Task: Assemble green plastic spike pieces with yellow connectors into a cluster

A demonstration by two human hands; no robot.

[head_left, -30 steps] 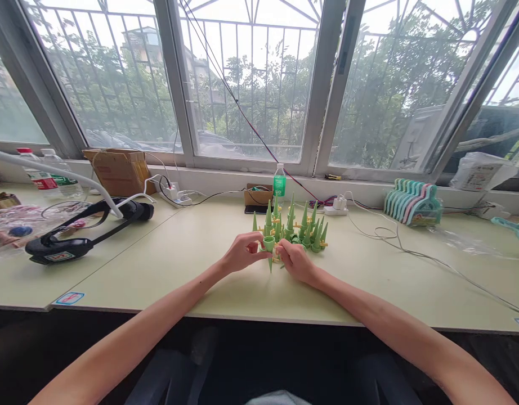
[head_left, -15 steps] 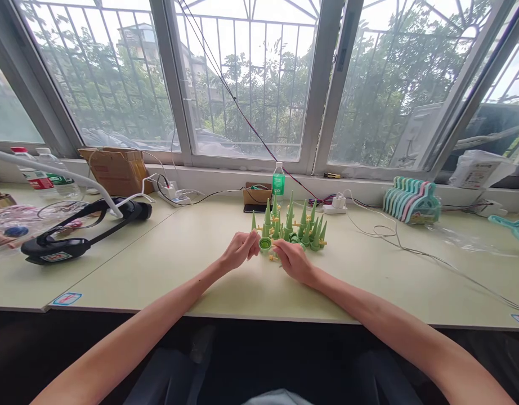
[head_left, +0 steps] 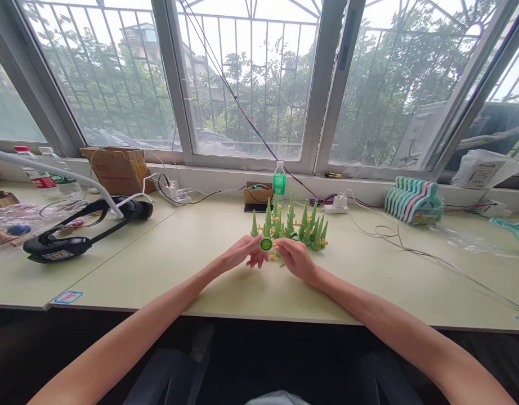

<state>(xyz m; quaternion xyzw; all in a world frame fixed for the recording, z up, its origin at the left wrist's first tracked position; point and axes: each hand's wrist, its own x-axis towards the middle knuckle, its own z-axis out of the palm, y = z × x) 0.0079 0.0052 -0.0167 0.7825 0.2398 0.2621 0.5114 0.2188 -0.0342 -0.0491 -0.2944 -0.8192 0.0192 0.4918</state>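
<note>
A green plant watering spike (head_left: 266,244) is held between my hands with its round green end facing me. My left hand (head_left: 247,251) has thumb and forefinger at the left side of that round end, while its other fingers hang loosely below. From the right, my right hand (head_left: 296,258) is closed on a small yellow valve (head_left: 275,244) at the spike's side. The spike's pointed part is hidden from me. Just beyond my hands several green cone-shaped spikes (head_left: 290,219) with yellow valves stand upright on the table, close together.
Behind the spikes are a small cardboard box (head_left: 251,196), a green-labelled bottle (head_left: 279,179) and a power strip (head_left: 336,207). A black headset (head_left: 69,239) lies left on the table (head_left: 158,253). Hangers (head_left: 415,202) stand at right, near a trailing white cable (head_left: 432,257).
My left hand's lower fingers have loosened and spread. The round end, which looked like a hollow ring, now shows a darker green face. My right hand stays nearly in place.
</note>
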